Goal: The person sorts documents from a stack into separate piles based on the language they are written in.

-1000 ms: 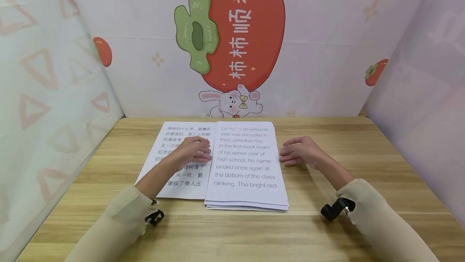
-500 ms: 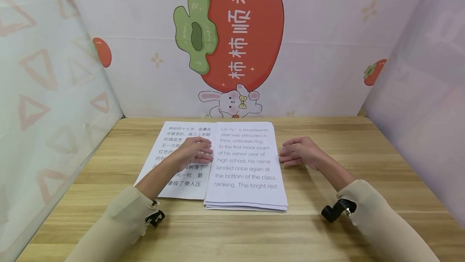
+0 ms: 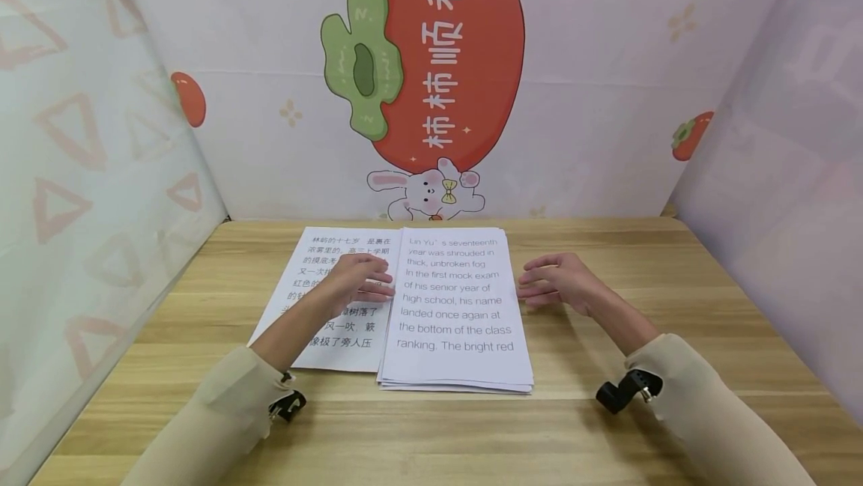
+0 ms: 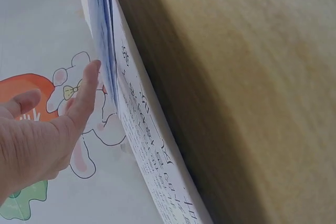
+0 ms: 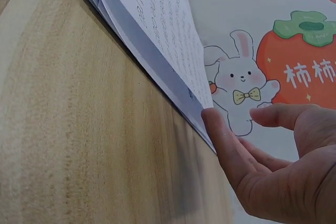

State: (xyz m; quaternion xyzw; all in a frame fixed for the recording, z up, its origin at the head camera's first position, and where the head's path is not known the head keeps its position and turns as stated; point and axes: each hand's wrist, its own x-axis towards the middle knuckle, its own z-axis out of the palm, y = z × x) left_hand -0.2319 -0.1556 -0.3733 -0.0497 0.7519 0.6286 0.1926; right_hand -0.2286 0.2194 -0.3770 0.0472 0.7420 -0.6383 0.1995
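"What's there?"
"An open bilingual booklet (image 3: 411, 321) on a wooden worktop (image 3: 458, 441)."
"The hands?"
"Left hand (image 3: 357, 280) over the Chinese page (image 3: 323, 355); right hand (image 3: 556, 281) just beside the English page (image 3: 455, 299). Both hands' fingers (image 5: 223, 140) are loosely extended, gripping nothing; contact is unclear."
"Any change?"
"Virtually none this past second; the work seems paused."

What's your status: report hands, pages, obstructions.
Left hand over left page, gripping nothing. Right hand beside right page, gripping nothing. Both pages print side up. In the way: left hand hides part of left page.
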